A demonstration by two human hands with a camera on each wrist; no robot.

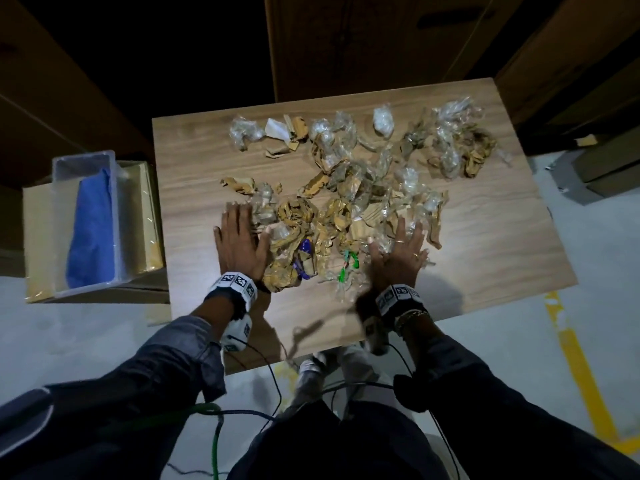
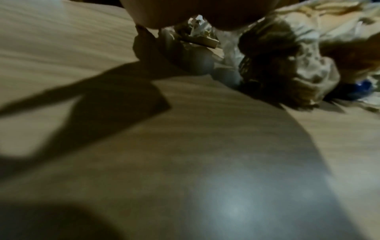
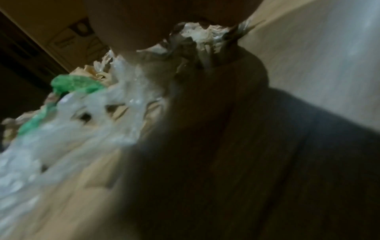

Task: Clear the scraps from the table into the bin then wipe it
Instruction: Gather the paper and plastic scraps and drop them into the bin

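Observation:
Crumpled brown paper and clear plastic scraps (image 1: 349, 188) lie spread over the wooden table (image 1: 485, 244). My left hand (image 1: 240, 237) lies flat with straight fingers at the pile's left edge, touching brown scraps (image 2: 287, 68). At the pile's right edge my right hand (image 1: 403, 254) is spread, its fingers on clear plastic (image 3: 86, 105). Blue (image 1: 304, 245) and green (image 1: 346, 268) bits sit between the hands. A clear bin (image 1: 114, 216) stands left of the table with a blue cloth (image 1: 91, 230) inside.
The bin rests on a cardboard box (image 1: 38, 237) beside the table's left edge. Dark cabinets (image 1: 363, 46) stand behind the table. Cables (image 1: 214, 427) hang by my legs. A yellow floor line (image 1: 581, 368) runs at the right.

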